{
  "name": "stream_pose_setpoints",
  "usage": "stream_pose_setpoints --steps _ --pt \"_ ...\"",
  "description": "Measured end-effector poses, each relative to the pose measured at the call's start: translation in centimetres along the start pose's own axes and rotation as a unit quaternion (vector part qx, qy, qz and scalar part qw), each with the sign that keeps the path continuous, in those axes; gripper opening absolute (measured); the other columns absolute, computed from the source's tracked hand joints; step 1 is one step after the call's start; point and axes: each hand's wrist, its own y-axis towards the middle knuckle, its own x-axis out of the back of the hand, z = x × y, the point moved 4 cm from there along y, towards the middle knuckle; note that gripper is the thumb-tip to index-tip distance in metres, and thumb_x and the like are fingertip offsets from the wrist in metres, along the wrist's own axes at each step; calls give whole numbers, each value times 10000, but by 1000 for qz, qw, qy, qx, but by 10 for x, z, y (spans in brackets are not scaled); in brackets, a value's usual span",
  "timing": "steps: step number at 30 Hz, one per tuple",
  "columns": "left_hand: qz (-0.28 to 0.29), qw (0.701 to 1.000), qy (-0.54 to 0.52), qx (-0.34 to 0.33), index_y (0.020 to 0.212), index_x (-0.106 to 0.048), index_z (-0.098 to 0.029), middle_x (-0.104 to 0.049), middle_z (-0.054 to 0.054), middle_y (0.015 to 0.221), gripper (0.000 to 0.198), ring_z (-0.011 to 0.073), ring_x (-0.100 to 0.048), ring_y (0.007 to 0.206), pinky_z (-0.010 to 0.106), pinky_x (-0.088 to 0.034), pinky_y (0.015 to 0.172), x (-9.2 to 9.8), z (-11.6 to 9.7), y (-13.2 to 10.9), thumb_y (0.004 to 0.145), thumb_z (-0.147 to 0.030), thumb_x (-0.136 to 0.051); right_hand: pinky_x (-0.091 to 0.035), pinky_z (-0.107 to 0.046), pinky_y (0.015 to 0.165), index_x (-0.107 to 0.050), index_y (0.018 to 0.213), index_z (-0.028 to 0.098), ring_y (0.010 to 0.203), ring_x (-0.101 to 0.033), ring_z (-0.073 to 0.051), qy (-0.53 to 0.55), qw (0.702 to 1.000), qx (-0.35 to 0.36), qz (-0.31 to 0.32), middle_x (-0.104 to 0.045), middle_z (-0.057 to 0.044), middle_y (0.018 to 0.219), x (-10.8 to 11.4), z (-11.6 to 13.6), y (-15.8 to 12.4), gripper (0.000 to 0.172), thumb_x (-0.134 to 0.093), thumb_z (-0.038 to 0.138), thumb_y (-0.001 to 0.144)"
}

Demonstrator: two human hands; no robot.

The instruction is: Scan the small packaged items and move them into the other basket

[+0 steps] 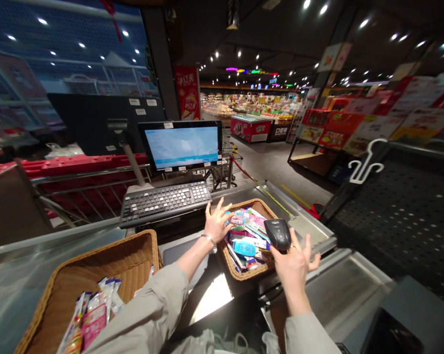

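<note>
The right hand (294, 263) grips a black scanner (278, 233) over the wicker basket (251, 273), the left hand (218, 222) spreads at its packets (244, 247), apparently picking for scanning, which calls for a narrower pinch, with the keyboard (164, 201) beyond.

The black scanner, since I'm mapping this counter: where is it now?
The scanner is right of centre in the head view, over the right side of the fuller basket, at the right hand.
</note>
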Motion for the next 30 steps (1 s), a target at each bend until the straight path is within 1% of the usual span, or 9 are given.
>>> stream_pose_setpoints --steps 3,5,8,11,15,20,23,26,30 --pt "7 1000 -9 -15 1107 -675 -307 -622 63 1326 297 313 -333 1418 685 -87 1143 -7 -6 4 813 -346 -671 -66 -612 1081 -668 1094 179 1395 -277 -340 -3 1000 -3 -15 -624 -136 1271 4 -4 0 502 -447 545 831" --pt "13 999 -17 -31 1118 -667 -316 -619 58 1331 292 309 -319 1424 690 -69 1141 -11 -11 6 830 -362 -651 -70 -604 1082 -643 1154 168 1388 -290 -335 -9 1000 -9 -21 -628 -143 1263 5 -7 0 544 -452 556 824" --pt "30 998 -26 -58 1166 -642 -340 -593 42 1365 312 311 -268 1445 706 -49 1132 -20 -21 7 857 -374 -619 -78 -593 1083 -672 1092 168 1383 -301 -336 -19 999 -9 -25 -638 -145 1244 4 -11 -1 506 -481 545 813" --pt "78 993 -23 -84 1298 -551 -364 -481 42 1471 464 338 -195 1464 725 -72 1119 -31 -31 5 843 -386 -636 -85 -586 1084 -683 1066 170 1385 -302 -334 -26 999 -8 -29 -642 -140 1238 4 -12 -2 484 -484 534 816" --pt "111 992 -10 -58 1439 -391 -332 -385 73 1532 661 351 -171 1469 721 -79 1123 -37 -28 1 834 -451 -630 -83 -588 1092 -686 1061 172 1391 -296 -333 -29 999 -1 -23 -635 -137 1251 4 -10 -3 472 -491 528 823" --pt "98 995 6 -13 1425 -426 -319 -392 86 1527 663 362 -185 1463 706 -48 1134 -26 -13 -3 822 -511 -624 -99 -597 1085 -687 1071 165 1385 -305 -343 -19 999 20 -17 -636 -154 1244 1 1 -4 451 -511 504 831" --pt "94 995 25 16 1424 -432 -316 -383 78 1533 635 351 -181 1466 699 -50 1137 -16 -5 -7 847 -539 -576 -113 -597 1073 -703 995 174 1379 -311 -346 -7 999 30 -9 -643 -151 1234 -4 11 -3 429 -493 512 836" --pt "101 993 51 42 1425 -435 -307 -357 73 1547 632 333 -166 1473 683 -67 1141 -4 2 -13 862 -578 -531 -83 -599 1077 -706 967 191 1374 -319 -343 1 1000 24 2 -655 -141 1215 -11 22 -3 465 -471 565 822" --pt "101 989 75 76 1427 -437 -297 -342 73 1553 630 321 -162 1476 663 -74 1149 14 14 -25 870 -581 -516 -73 -580 1085 -697 1031 186 1372 -326 -335 18 999 39 18 -655 -140 1217 -21 39 -4 517 -454 589 818"
